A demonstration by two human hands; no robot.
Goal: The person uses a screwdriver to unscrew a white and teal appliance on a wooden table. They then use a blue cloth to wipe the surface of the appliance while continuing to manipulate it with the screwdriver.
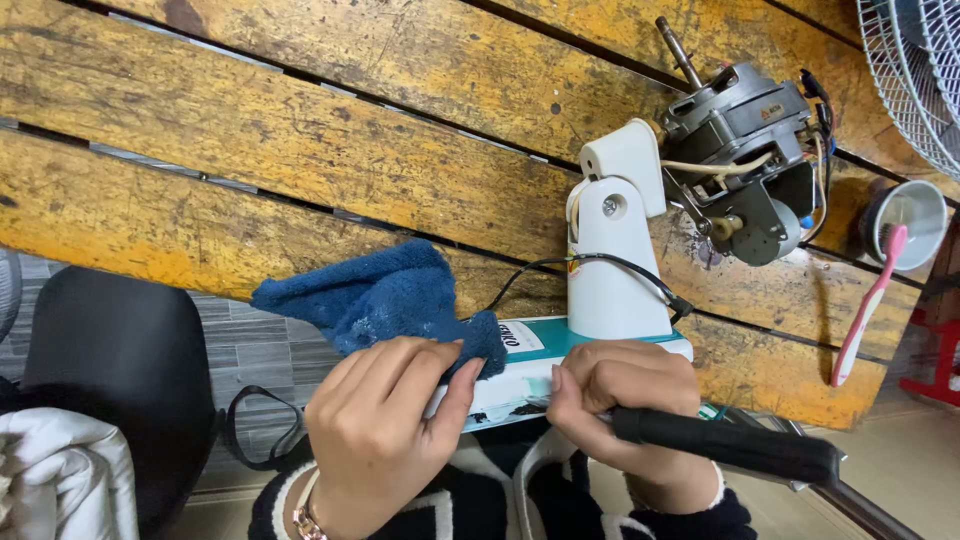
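— Both hands sit closest, low in the view. What is the left hand [375, 430] doing?

— Its fingers and thumb pinch a blue cloth [385, 300] against the near left end of a white and teal fan base [560, 365].

— And the right hand [625, 400]?

— That grip is closed around a black handle [725, 445], which runs off to the right. The tool's tip is hidden under the fingers, down at the near edge of the fan base.

— Where is the fan base itself?

— At the near edge of the worn yellow wooden tabletop [300, 140], partly over the edge, between the two hands. A white neck [612, 250] rises from it toward the far side, with a bare grey motor [745, 150] at its top and a black cord [590, 265] looping across the neck.

— Anything else around?

— To the right, a pink toothbrush [868, 305] leans out of a white cup [905, 220]. A wire fan guard [915, 70] shows in the far right corner, and a black chair [120, 370] stands near left.
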